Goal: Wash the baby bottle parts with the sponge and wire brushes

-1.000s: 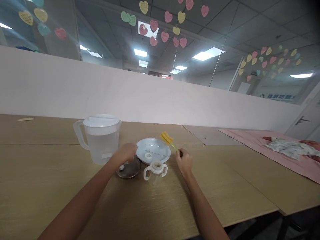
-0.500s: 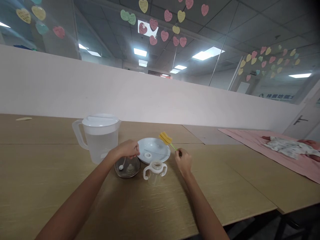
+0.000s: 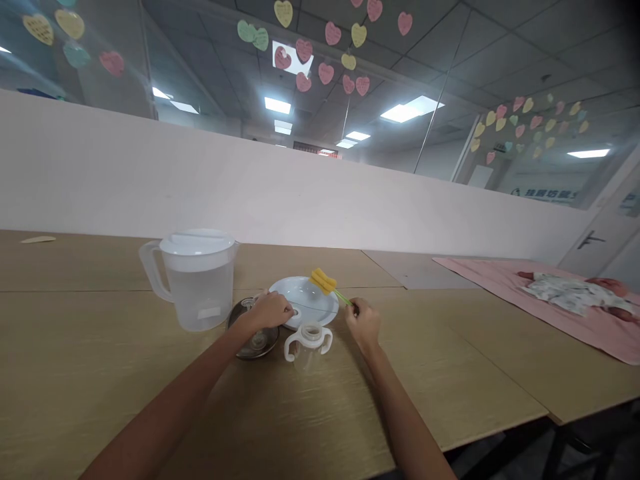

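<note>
My right hand [image 3: 363,322] is closed on the green handle of a yellow sponge brush [image 3: 323,281], whose head hangs over the white plate [image 3: 317,298]. My left hand [image 3: 271,311] reaches over the plate's left edge, fingers curled by a small white ring lying there; what it pinches, if anything, is hidden. Under that wrist sits a dark glass bowl [image 3: 250,335] with small white parts in it. A clear baby bottle with two white handles [image 3: 307,341] stands between my hands.
A lidded clear pitcher of water [image 3: 195,278] stands left of the bowl. The wooden table [image 3: 150,373] ends at a white partition. At the right a pink cloth [image 3: 530,293] carries a baby doll in printed clothes [image 3: 575,293].
My left hand has moved right, from above the dark bowl to the plate's left edge. The brush head has dipped slightly toward the plate.
</note>
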A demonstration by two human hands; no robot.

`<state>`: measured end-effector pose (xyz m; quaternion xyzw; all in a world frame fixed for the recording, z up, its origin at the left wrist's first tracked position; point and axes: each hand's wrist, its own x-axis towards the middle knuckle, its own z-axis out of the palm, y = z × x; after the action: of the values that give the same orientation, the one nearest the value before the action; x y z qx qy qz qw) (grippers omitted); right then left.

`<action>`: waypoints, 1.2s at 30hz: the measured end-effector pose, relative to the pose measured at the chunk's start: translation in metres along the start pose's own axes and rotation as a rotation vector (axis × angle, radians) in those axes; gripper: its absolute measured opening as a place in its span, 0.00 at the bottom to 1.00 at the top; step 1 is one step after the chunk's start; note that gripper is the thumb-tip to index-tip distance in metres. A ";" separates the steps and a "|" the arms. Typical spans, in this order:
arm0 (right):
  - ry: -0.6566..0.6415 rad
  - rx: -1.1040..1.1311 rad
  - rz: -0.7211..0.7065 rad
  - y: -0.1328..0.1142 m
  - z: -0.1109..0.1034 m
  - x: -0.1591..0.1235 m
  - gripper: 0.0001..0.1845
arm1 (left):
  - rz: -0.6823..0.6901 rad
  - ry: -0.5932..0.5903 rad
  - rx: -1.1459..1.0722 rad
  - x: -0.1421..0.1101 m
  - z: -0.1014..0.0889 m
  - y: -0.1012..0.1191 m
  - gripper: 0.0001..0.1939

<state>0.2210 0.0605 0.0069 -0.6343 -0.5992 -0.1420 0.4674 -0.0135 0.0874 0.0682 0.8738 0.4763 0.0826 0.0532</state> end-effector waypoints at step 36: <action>0.211 0.053 -0.128 -0.001 -0.007 -0.006 0.13 | -0.156 -0.042 0.153 -0.046 -0.079 0.012 0.07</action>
<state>0.2218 0.0511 0.0068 -0.5639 -0.5895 -0.2216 0.5342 -0.0439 0.0433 0.1433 0.8371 0.5466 0.0232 0.0024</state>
